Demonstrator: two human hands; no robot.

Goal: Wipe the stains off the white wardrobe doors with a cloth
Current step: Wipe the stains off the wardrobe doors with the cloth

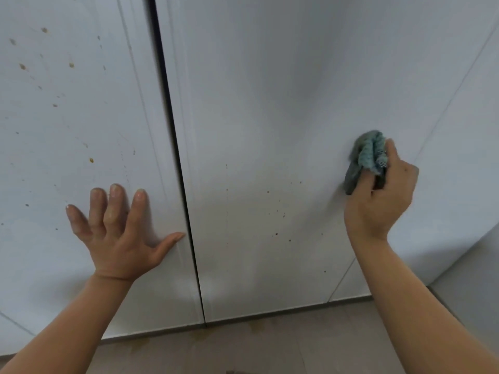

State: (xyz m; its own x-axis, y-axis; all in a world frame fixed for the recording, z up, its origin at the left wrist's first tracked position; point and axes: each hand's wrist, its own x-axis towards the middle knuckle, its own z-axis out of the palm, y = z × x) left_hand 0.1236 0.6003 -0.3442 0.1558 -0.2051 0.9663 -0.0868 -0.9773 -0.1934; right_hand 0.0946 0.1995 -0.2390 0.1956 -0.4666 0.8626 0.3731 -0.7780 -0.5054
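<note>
Two white wardrobe doors fill the view, split by a dark vertical gap (172, 130). The left door (67, 117) carries several brown spots (23, 66) across its upper and middle area. Smaller brown specks (276, 234) dot the lower part of the right door (256, 90). My left hand (118, 233) lies flat on the left door with fingers spread, thumb near the gap. My right hand (380, 195) grips a bunched blue-green cloth (367, 155) and holds it against the right door, near that door's right edge.
A beige floor (270, 346) runs below the doors, with faint brownish marks (256, 326) near the door bottoms. A grey wall or panel (475, 306) stands at the lower right, close to my right forearm.
</note>
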